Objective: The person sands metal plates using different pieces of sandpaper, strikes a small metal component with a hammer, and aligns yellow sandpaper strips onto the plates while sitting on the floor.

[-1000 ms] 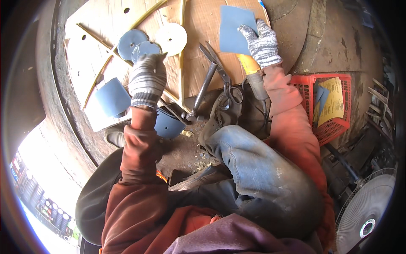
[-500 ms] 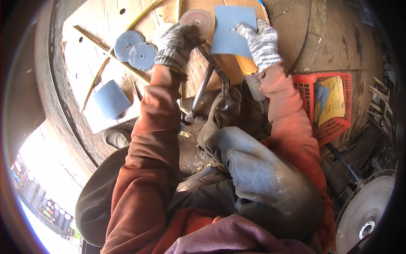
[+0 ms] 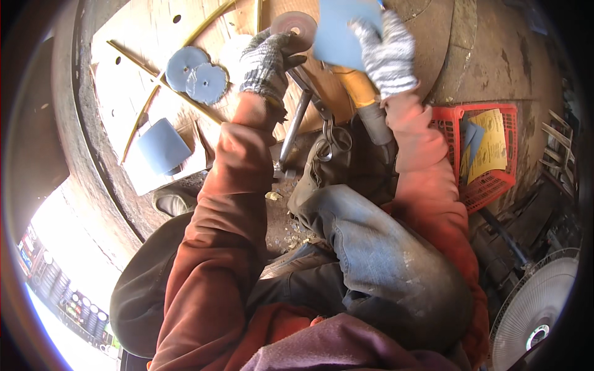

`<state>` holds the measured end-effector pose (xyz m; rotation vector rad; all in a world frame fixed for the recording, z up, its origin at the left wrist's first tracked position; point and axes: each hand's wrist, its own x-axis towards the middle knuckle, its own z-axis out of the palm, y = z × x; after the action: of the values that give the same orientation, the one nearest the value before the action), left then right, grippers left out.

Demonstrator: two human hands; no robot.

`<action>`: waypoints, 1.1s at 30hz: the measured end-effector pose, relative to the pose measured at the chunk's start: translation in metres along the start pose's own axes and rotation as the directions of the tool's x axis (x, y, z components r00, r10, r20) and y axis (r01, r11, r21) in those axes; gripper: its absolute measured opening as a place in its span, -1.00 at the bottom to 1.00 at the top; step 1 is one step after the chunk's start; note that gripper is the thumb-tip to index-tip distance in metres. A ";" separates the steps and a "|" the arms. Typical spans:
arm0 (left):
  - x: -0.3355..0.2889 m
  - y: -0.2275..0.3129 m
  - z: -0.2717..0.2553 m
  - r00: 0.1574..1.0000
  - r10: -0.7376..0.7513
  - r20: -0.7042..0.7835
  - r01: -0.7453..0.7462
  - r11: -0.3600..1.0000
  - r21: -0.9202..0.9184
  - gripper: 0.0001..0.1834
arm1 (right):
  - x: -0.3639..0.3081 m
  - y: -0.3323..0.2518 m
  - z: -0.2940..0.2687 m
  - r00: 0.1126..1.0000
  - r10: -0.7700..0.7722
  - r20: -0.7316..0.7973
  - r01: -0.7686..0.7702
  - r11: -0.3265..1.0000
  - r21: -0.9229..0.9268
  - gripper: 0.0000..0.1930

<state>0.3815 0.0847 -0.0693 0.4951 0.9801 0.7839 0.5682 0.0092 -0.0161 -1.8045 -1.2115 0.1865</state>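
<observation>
Two gloved hands work over a round wooden tabletop. Left hand pinches a round pinkish abrasive disc by its edge – right hand grips a blue sheet just beside it, above a yellow-handled tool. Two blue discs lie left of them; blue roll nearer the table's edge. Red crate sits to the right.

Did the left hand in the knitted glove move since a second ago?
Yes. The left hand went from beside the two blue round discs over to the right, toward the blue square sheet.
</observation>
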 end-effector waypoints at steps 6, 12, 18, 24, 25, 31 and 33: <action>-0.012 -0.003 0.045 0.935 0.355 0.010 -0.348 0.911 0.221 -0.79 | 0.048 -0.009 -0.042 0.773 0.609 0.177 -0.462 0.351 0.814 -0.75; -0.012 -0.032 0.042 0.597 0.562 0.573 -0.788 0.272 0.553 -0.73 | 0.030 0.013 -0.035 0.753 0.627 0.203 -0.464 0.287 0.838 -0.78; -0.018 -0.027 0.039 0.578 0.570 0.584 -0.785 0.193 0.589 -0.73 | 0.024 0.047 -0.035 0.653 0.711 0.262 -0.532 0.184 0.826 -0.77; -0.023 -0.019 0.038 0.677 0.432 0.595 -0.734 0.346 0.584 -0.71 | 0.017 0.030 -0.026 0.579 0.786 0.218 -0.649 0.282 0.706 -0.71; -0.021 -0.019 0.036 0.646 0.498 0.578 -0.753 0.292 0.590 -0.72 | 0.014 0.021 -0.028 0.578 0.788 0.211 -0.649 0.287 0.705 -0.71; -0.004 0.004 0.023 0.928 0.345 0.140 -0.372 0.841 0.392 -0.56 | -0.003 0.029 -0.009 0.805 0.421 0.418 -0.572 0.736 0.361 -0.73; -0.008 0.014 0.041 0.975 0.180 0.128 -0.220 0.715 0.664 -0.48 | 0.003 0.013 -0.011 0.828 0.371 0.421 -0.458 0.880 0.126 -0.70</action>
<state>0.4096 0.0859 -0.0356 1.2760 1.1649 0.5764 0.5844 0.0035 -0.0182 -1.8603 -0.9826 0.9370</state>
